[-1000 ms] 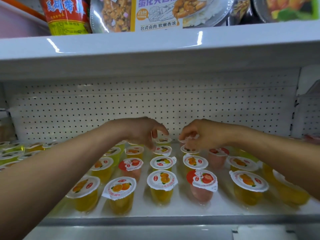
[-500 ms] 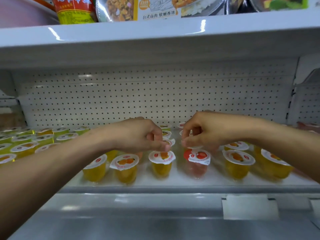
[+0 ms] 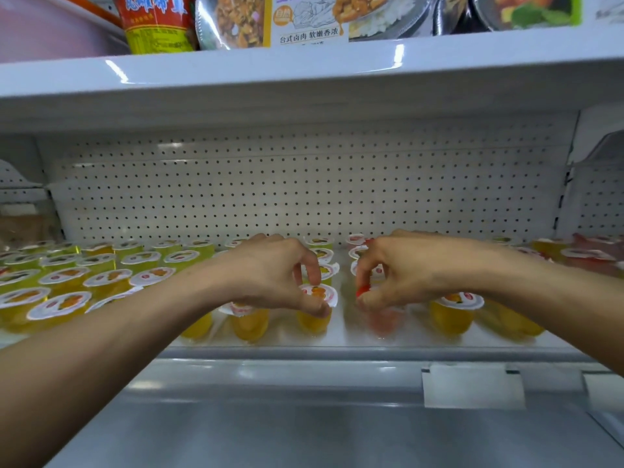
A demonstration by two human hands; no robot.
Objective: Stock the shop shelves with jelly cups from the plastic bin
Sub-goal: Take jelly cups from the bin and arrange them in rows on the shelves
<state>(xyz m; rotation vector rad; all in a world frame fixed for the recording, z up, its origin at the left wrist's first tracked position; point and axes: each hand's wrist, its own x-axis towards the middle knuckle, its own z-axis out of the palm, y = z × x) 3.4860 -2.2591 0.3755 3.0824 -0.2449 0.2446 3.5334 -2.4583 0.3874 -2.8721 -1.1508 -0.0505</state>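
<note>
- Left hand (image 3: 270, 275) pinching the lid rim of a yellow jelly cup (image 3: 314, 310) in the front row of the shelf (image 3: 337, 352); thumb in front, forefinger on top
- Right hand (image 3: 401, 271) pinched on the red-lidded pink cup (image 3: 385, 319), just right of the yellow cup; both standing on the shelf near its front lip
- More jelly cups (image 3: 67, 282) packed in rows left of the yellow cup; plastic bin not in view
- Risk: thin foil lid flexing under a pinch, cup slipping or tipping; likely knocking close neighbours, or rolling off the front lip
</note>
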